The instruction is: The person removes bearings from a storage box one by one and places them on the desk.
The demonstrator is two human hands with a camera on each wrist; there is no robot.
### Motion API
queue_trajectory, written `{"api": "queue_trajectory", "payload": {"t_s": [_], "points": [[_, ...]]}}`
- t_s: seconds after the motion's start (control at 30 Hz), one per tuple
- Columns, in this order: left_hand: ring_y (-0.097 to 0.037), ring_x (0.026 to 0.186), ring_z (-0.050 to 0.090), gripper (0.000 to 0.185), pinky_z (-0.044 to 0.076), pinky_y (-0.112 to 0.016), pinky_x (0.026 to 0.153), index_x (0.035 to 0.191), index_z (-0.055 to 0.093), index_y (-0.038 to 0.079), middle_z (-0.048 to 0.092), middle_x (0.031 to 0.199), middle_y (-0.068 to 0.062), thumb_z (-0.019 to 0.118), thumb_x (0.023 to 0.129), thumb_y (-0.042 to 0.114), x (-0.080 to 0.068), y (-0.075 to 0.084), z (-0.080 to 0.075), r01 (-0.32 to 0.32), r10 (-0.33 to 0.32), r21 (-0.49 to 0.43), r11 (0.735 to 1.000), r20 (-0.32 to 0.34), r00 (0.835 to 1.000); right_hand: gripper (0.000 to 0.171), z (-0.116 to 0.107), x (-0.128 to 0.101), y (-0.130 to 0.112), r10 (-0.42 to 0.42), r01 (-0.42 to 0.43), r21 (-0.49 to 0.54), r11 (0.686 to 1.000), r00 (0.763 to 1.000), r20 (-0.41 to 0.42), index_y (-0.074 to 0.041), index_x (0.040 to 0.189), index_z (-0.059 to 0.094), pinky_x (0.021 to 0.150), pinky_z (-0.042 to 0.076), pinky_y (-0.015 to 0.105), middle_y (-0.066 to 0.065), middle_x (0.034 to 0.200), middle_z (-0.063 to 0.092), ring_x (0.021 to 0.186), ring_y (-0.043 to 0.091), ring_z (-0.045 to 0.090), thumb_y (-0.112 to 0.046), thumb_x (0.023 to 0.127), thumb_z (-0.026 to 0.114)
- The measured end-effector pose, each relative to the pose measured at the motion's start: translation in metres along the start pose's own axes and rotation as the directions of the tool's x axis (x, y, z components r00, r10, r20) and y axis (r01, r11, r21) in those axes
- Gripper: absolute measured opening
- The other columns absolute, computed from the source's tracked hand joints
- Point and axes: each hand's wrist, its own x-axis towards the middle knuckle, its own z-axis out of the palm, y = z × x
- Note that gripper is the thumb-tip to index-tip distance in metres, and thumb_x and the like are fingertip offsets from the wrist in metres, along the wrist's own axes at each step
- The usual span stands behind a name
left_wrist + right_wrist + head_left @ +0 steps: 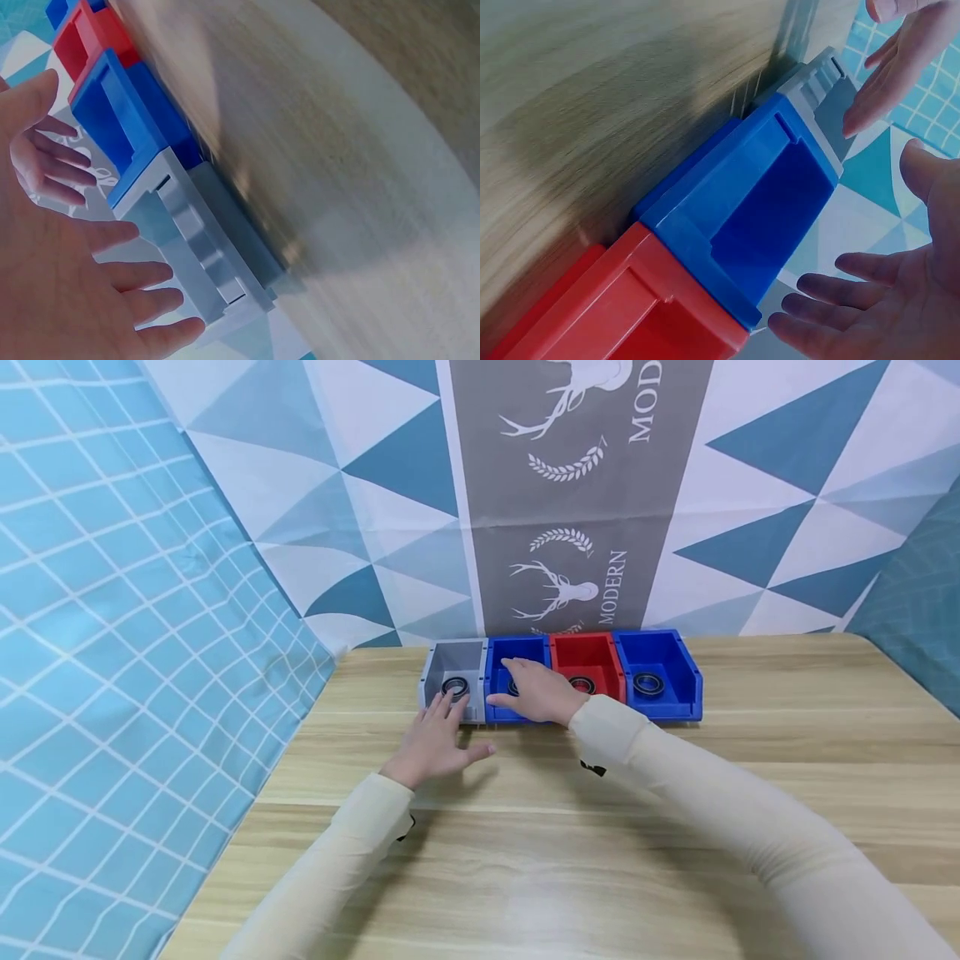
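Seen from the head camera, four glossy plastic bins stand touching in a row at the far edge of the wood-grain table (pixel 675 827), each holding a dark ring; the left hand (pixel 435 745) lies spread before the grey bin (pixel 454 679), while the right hand (pixel 536 691) reaches with relaxed fingers over the first blue bin (pixel 517 672), beside the red bin (pixel 587 664). Left wrist view: straight, parted fingers (pixel 146 274) at the grey bin's ribbed front. Right wrist view: open fingers (pixel 840 289) hover by the blue bin's smooth mouth, gripping nothing.
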Motion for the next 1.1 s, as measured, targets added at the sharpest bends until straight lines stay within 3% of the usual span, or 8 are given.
{"api": "queue_trajectory", "payload": {"t_s": [0.27, 0.7, 0.93, 1.1], "points": [[-0.04, 0.149, 0.015, 0.09, 0.019, -0.06, 0.118, 0.152, 0.025, 0.011, 0.02, 0.159, -0.021, 0.055, 0.086, 0.064, 0.0, -0.001, 0.001, -0.001, 0.001, 0.002, 1.0, -0.005, 1.0, 0.081, 0.004, 0.012, -0.009, 0.071, -0.073, 0.126, 0.989, 0.997, 0.025, -0.004, 0.152, 0.023, 0.114, 0.032, 0.053, 0.017, 0.157, 0.029, 0.146, 0.035, 0.029, -0.052, 0.093, 0.052], [-0.04, 0.148, 0.018, 0.093, 0.022, -0.056, 0.119, 0.152, 0.025, 0.01, 0.022, 0.158, -0.023, 0.053, 0.085, 0.067, -0.007, -0.003, -0.003, 0.002, -0.002, 0.008, 1.0, -0.021, 1.0, 0.079, 0.01, 0.032, -0.014, 0.203, -0.218, 0.34, 0.915, 0.976, 0.078, 0.002, 0.147, 0.032, 0.113, 0.036, 0.05, 0.019, 0.153, 0.036, 0.141, 0.034, 0.038, -0.055, 0.095, 0.046], [-0.041, 0.148, 0.019, 0.091, 0.024, -0.057, 0.118, 0.152, 0.027, 0.01, 0.022, 0.158, -0.022, 0.056, 0.085, 0.064, -0.009, -0.004, -0.004, 0.017, -0.017, -0.004, 1.0, -0.037, 0.999, 0.079, 0.011, 0.042, -0.015, 0.304, -0.343, 0.436, 0.832, 0.939, 0.158, -0.001, 0.146, 0.037, 0.113, 0.037, 0.05, 0.016, 0.153, 0.038, 0.14, 0.032, 0.04, -0.058, 0.093, 0.049], [-0.04, 0.148, 0.018, 0.091, 0.024, -0.057, 0.118, 0.152, 0.026, 0.011, 0.021, 0.159, -0.021, 0.056, 0.085, 0.064, -0.008, -0.003, -0.005, 0.004, -0.004, -0.005, 1.0, -0.041, 0.999, 0.079, 0.016, 0.05, -0.013, 0.344, -0.387, 0.487, 0.783, 0.922, 0.179, -0.001, 0.146, 0.036, 0.113, 0.037, 0.049, 0.015, 0.153, 0.038, 0.139, 0.032, 0.041, -0.056, 0.092, 0.053]]}}
